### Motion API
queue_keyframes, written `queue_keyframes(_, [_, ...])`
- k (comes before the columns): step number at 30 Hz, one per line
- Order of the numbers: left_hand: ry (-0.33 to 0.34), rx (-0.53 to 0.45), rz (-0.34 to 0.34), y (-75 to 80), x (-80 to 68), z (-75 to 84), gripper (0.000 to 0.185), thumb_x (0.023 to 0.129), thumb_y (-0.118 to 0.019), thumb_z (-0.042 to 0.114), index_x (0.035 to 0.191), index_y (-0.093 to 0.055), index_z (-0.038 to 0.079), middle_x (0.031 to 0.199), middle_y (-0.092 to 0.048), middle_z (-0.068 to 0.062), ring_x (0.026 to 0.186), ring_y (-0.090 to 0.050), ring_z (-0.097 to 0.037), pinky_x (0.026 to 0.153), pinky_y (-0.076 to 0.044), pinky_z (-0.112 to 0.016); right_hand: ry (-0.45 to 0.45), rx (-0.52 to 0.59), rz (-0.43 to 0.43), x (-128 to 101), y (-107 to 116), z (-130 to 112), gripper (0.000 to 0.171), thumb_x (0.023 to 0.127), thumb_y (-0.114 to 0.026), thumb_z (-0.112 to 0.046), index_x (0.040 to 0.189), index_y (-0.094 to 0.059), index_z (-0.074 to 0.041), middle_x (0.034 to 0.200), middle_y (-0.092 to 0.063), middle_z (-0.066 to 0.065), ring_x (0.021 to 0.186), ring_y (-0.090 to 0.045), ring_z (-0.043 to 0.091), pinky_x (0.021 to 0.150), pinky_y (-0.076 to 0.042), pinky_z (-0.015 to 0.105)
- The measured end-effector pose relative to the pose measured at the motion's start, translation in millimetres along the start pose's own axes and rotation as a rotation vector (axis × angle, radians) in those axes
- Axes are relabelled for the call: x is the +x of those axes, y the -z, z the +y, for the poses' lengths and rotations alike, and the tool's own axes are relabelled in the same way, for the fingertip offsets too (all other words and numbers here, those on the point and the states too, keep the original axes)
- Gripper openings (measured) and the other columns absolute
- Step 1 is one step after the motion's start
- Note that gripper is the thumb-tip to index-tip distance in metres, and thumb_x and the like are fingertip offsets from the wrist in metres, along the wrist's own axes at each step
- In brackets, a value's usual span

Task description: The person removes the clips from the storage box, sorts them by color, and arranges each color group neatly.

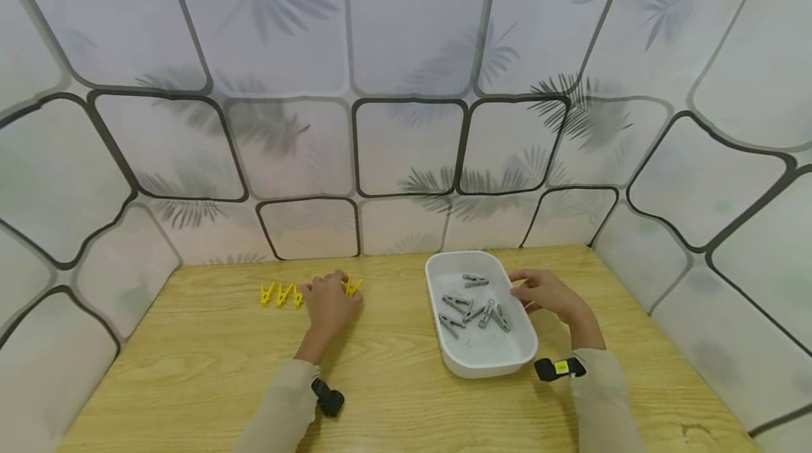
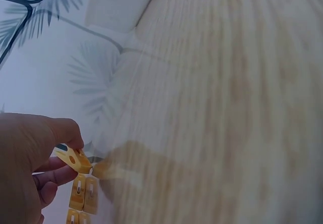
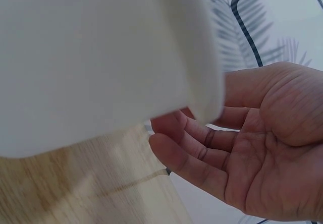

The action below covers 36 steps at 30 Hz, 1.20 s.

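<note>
My left hand (image 1: 331,303) pinches a yellow clothespin (image 2: 75,158) between thumb and fingers, close over the table. To its left, three more yellow clothespins (image 1: 282,295) stand in a row; the nearest is right beside the fingers. At the right, my right hand (image 1: 550,292) holds the side rim of a white plastic tub (image 1: 488,368). In the right wrist view its fingers (image 3: 189,158) curl at the tub's edge, their tips partly hidden by the wall. Several grey clothespins (image 1: 487,313) lie scattered inside the tub.
Both hands work over a wood-grain table (image 1: 387,396). A pale curtain (image 1: 406,150) with dark outlines and leaf prints rises behind the table and along both sides. Each sleeve carries a small black wrist camera (image 1: 328,398).
</note>
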State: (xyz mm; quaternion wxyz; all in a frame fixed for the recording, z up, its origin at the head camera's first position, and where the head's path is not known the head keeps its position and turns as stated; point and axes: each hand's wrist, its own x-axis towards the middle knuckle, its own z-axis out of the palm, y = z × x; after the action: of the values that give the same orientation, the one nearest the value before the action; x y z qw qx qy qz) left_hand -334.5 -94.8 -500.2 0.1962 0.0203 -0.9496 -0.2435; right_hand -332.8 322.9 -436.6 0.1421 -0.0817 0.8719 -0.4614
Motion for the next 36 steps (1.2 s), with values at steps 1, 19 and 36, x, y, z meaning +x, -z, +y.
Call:
queue_keyframes(1, [0.003, 0.003, -0.004, 0.2, 0.0, 0.2, 0.032, 0.083, -0.08, 0.026, 0.106, -0.073, 0.004, 0.097, -0.075, -0.016, 0.094, -0.062, -0.039, 0.094, -0.034, -0.06, 0.001, -0.001, -0.001, 0.2, 0.0, 0.2, 0.044, 0.101, -0.06, -0.011, 0.139, -0.052, 0.01, 0.101, -0.07, 0.017, 0.086, -0.068, 0.018, 0.076, -0.06, 0.04])
queue_keyframes(19, [0.024, 0.024, -0.04, 6.1, -2.7, 4.8, 0.031, 0.083, -0.079, 0.024, 0.102, -0.075, 0.001, 0.101, -0.075, -0.02, 0.098, -0.065, -0.044, 0.105, -0.029, -0.072, 0.009, 0.015, -0.007, -0.7, 0.2, -0.9, 0.045, 0.101, -0.06, -0.011, 0.139, -0.052, 0.011, 0.101, -0.07, 0.017, 0.086, -0.068, 0.018, 0.075, -0.06, 0.039])
queue_keyframes(36, [0.047, 0.008, -0.054, 3.9, -1.3, 3.2, 0.038, 0.086, -0.076, 0.026, 0.115, -0.073, 0.002, 0.107, -0.076, -0.02, 0.101, -0.066, -0.045, 0.108, -0.027, -0.072, -0.003, 0.006, 0.0, -1.4, -0.8, -2.3, 0.043, 0.101, -0.059, -0.01, 0.139, -0.053, 0.01, 0.1, -0.069, 0.016, 0.085, -0.067, 0.018, 0.075, -0.06, 0.039])
